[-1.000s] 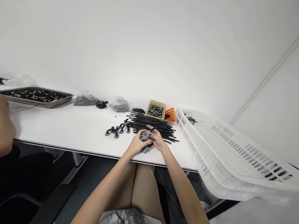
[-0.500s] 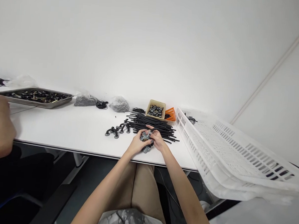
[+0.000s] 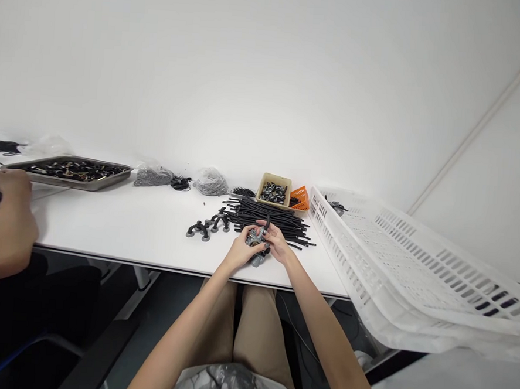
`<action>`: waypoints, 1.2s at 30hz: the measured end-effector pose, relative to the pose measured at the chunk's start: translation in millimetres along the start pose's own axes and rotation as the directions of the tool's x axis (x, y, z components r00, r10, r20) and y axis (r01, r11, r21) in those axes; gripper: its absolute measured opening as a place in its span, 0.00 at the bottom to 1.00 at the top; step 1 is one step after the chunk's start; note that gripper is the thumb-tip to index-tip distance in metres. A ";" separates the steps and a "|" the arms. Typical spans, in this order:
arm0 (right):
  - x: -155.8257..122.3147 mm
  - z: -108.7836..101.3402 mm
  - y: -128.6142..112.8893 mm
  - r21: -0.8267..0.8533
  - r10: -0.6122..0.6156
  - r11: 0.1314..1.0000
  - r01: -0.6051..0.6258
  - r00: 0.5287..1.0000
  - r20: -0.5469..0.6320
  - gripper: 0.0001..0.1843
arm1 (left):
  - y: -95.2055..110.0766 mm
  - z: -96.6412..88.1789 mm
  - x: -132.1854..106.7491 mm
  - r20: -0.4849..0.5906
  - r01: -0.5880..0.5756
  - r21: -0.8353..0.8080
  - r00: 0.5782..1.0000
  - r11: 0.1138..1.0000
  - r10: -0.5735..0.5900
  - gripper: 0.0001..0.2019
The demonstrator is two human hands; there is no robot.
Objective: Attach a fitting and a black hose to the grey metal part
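Observation:
My left hand (image 3: 239,251) and my right hand (image 3: 277,242) meet at the near edge of the white table (image 3: 121,227). Together they grip a small grey and black part (image 3: 257,242), with a short black rod sticking up from it. Both hands have their fingers curled around the part. Just behind them lies a pile of black rods (image 3: 269,218). To the left of my hands stand a few bent black pieces with grey ends (image 3: 207,225).
A beige box of grey parts (image 3: 274,190) and an orange basket (image 3: 300,198) sit behind the rods. A white slatted crate (image 3: 397,261) lies tilted at the right. A metal tray of black parts (image 3: 74,171) and plastic bags (image 3: 153,174) stand far left. Another person's hand (image 3: 4,214) is at the left edge.
My hands stay on the part and shift only slightly. The view has moved a little. The other person's hand at the left has reached forward onto the table.

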State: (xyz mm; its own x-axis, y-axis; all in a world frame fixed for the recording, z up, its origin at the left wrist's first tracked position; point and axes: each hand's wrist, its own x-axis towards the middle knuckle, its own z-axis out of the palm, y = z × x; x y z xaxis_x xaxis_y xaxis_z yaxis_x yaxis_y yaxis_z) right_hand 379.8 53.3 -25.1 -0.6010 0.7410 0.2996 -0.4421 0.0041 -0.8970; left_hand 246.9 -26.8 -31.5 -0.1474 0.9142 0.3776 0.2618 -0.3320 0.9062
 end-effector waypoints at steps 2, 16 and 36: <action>-0.1 1.3 -0.1 -0.012 -0.011 1.000 0.010 1.000 -0.021 0.19 | 0.3 0.0 0.0 0.006 0.007 -0.001 1.000 1.000 -0.007 0.30; -2.5 -0.3 0.4 0.021 -0.005 1.000 0.006 0.999 -0.047 0.21 | -1.0 -2.2 -0.9 0.016 -0.013 0.019 1.000 1.000 0.013 0.29; -13.0 17.0 -1.3 -0.023 -0.026 0.999 0.023 0.990 -0.137 0.23 | 2.8 -2.0 -1.9 0.022 -0.030 -0.048 0.999 0.998 0.031 0.28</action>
State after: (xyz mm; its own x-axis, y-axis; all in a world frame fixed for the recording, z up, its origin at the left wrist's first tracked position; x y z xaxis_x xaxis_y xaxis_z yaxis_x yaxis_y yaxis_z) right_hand 376.8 32.3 -22.3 -0.4924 0.8256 0.2757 -0.4405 0.0369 -0.8970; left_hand 245.9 -29.9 -29.3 -0.1184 0.9084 0.4011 0.2201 -0.3698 0.9026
